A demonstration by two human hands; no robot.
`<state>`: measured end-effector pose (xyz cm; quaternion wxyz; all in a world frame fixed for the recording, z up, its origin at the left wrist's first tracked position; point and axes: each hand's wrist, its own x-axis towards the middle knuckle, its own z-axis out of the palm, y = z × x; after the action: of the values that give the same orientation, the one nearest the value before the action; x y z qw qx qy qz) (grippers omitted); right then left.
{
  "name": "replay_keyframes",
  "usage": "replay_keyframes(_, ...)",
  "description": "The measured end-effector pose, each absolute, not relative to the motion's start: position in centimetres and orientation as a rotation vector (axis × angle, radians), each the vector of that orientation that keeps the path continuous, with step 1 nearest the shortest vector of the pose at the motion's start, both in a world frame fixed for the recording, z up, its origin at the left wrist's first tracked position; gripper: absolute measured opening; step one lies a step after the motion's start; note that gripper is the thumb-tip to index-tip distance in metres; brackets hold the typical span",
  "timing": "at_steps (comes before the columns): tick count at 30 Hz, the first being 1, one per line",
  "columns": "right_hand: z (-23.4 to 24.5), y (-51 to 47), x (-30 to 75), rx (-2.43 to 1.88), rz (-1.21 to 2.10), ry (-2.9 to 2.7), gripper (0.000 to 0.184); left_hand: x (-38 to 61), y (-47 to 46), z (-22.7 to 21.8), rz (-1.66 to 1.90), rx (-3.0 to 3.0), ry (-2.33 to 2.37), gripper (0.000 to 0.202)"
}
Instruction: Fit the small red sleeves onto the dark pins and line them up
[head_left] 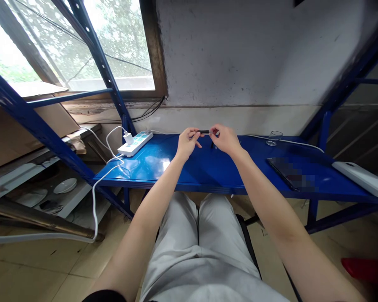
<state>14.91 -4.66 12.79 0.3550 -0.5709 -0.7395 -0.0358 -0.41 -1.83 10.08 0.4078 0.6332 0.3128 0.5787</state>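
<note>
Both my hands are raised over the back of a blue shelf (182,167). Between them is a small dark stick-like object (204,131), held level. My left hand (187,142) pinches its left end with thumb and fingers. My right hand (225,138) grips its right end, where a pale tip shows. The object is too small to name with certainty. My arms reach forward over my lap in light trousers.
A white power strip (135,143) with a plugged charger and white cable lies at the shelf's back left. A small glass (274,137), a dark tablet (288,173) and a white device (362,178) lie at the right. Blue rack posts stand on both sides.
</note>
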Motion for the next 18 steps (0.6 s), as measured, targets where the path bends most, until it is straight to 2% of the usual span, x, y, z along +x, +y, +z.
replay_keyframes(4, 12.5, -4.6, 14.8, -1.372, 0.196, -1.711, 0.038, 0.4, -2.3, 11.1, 1.475, 1.561, 0.753, 0.025)
replay_keyframes(8, 12.3, -4.7, 14.5, -1.346, 0.204, -1.604, 0.057, 0.5, -2.6, 11.5, 1.433, 1.641, 0.747, 0.024)
replay_keyframes(18, 12.3, -5.8, 13.8, -1.422, 0.008, -1.606, 0.063, -0.4, -3.3, 11.9, 1.318, 1.839, 0.753, 0.016)
